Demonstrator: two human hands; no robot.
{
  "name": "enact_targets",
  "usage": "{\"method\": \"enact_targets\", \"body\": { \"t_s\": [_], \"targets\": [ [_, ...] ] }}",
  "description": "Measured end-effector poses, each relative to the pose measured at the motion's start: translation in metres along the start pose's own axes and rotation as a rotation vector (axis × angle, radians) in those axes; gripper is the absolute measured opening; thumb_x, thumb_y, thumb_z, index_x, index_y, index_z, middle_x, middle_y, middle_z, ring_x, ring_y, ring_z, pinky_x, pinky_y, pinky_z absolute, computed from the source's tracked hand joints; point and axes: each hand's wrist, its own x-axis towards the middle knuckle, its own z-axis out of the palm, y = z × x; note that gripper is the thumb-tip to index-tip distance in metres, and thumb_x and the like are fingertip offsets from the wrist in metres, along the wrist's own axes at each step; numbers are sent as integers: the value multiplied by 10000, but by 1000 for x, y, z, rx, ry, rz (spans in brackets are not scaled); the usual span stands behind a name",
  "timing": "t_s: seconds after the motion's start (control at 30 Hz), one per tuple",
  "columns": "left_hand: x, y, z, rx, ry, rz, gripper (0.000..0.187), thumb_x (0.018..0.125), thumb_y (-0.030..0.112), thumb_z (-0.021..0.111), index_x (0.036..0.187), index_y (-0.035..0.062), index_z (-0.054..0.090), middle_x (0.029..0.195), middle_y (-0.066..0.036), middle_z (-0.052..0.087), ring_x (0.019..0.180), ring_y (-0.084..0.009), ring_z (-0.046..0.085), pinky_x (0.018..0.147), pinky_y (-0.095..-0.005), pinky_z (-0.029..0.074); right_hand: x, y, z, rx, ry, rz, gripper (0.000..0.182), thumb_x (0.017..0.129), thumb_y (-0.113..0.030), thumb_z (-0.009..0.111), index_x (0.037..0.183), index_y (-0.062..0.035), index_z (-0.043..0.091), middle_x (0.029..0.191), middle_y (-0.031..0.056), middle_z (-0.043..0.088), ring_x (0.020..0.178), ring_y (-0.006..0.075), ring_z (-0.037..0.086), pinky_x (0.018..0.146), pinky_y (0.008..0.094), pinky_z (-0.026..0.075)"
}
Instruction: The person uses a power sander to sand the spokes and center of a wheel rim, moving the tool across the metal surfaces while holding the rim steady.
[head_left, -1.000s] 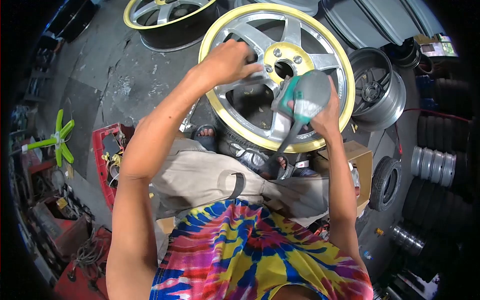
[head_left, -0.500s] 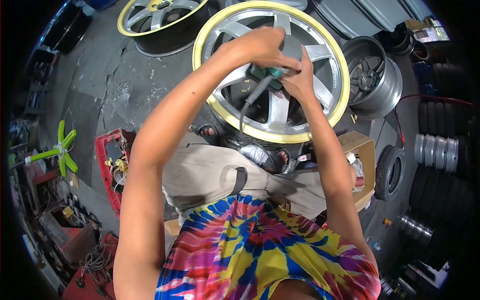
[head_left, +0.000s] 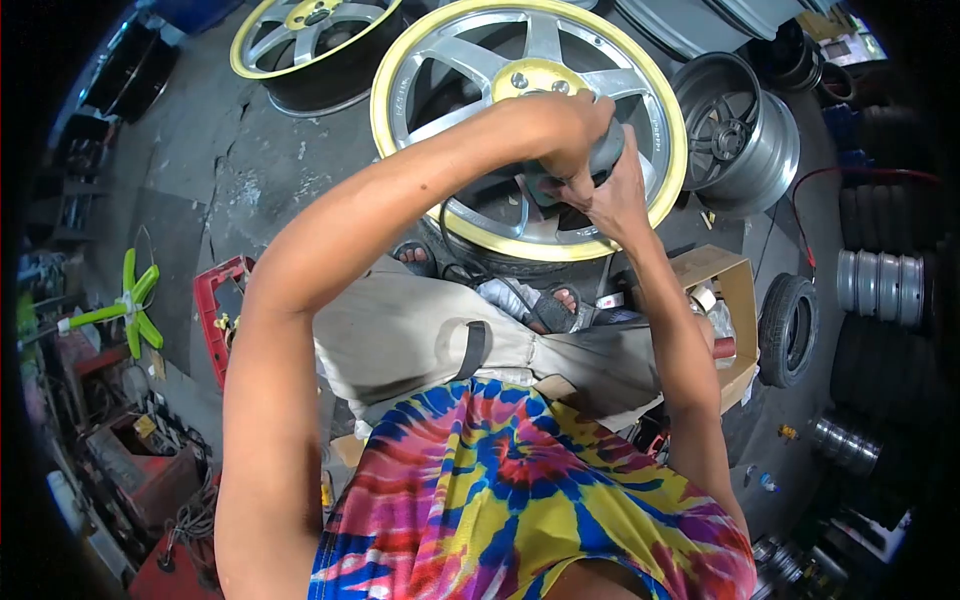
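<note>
A silver wheel rim point(head_left: 455, 62) with a yellow lip and yellow hub lies face up before me. Over its lower right spokes is a dark grey and green electric sander point(head_left: 606, 155), largely covered by my fingers. My left hand point(head_left: 565, 130) closes over its top from the left. From the right, my right hand point(head_left: 618, 195) wraps around its side and front. A black cord point(head_left: 447, 225) hangs from the tool toward my feet. The contact between tool and spoke is hidden beneath my hands.
Another yellow-lipped rim point(head_left: 305, 45) lies upper left and a grey rim point(head_left: 735, 140) stands right. An open cardboard box point(head_left: 740, 290), a small tyre point(head_left: 788, 330) and a red crate point(head_left: 215, 330) flank my legs. Several tyres and rims line the right side.
Both hands and the sander have moved right and toward me across the rim, uncovering the yellow hub. The cord has swung to the left. My view has shifted slightly.
</note>
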Motion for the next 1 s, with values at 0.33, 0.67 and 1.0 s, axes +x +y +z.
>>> {"method": "enact_targets", "body": {
  "t_s": [0.33,0.67,1.0],
  "targets": [
    [13,-2,13,82,65,307,961,554,83,906,1372,-17,412,1249,-236,581,1149,-429,624,932,-472,537,0,25,-37,-68,-178,-33,1031,559,-436,975,1331,42,485,1249,245,603,1192,389,596,1022,447,477],
    [6,2,16,-1,-16,362,991,623,52,847,1475,69,342,1299,-225,518,1196,-425,586,973,-470,510,-2,21,-47,-117,-225,-80,1069,538,-366,994,1398,12,484,1311,192,627,1208,324,619,1070,410,471],
    [-27,15,33,-16,161,411,883,644,8,836,1396,79,379,1215,-197,501,1115,-448,595,920,-498,530,-14,0,-58,-118,-266,-51,956,544,-281,980,1337,-12,518,1343,178,586,1281,357,561,1112,439,438]
  ]
}}
